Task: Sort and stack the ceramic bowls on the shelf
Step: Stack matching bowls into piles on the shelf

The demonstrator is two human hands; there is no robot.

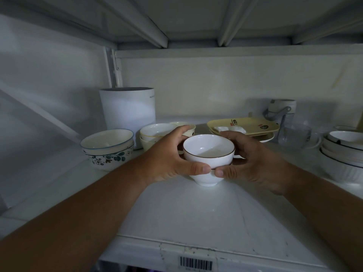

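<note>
A white bowl with a brown rim [208,152] is gripped between both my hands over the middle of the white shelf [192,216]. My left hand [169,160] wraps its left side, thumb across the front. My right hand [249,160] holds the right side, thumb meeting the left thumb. The bowl's foot looks just above or on the shelf; I cannot tell which. To the left stands a stack of two bowls [107,148], the lower one with a dark floral pattern. Behind my left hand sit cream bowls [155,133], stacked.
A tall white cylinder [127,108] stands at the back left. Yellow rectangular plates [243,125] lie behind my right hand. A glass cup [296,136], a grey-handled bottle [280,110] and a stack of white dark-rimmed dishes [343,154] fill the right side. An upper shelf hangs close overhead.
</note>
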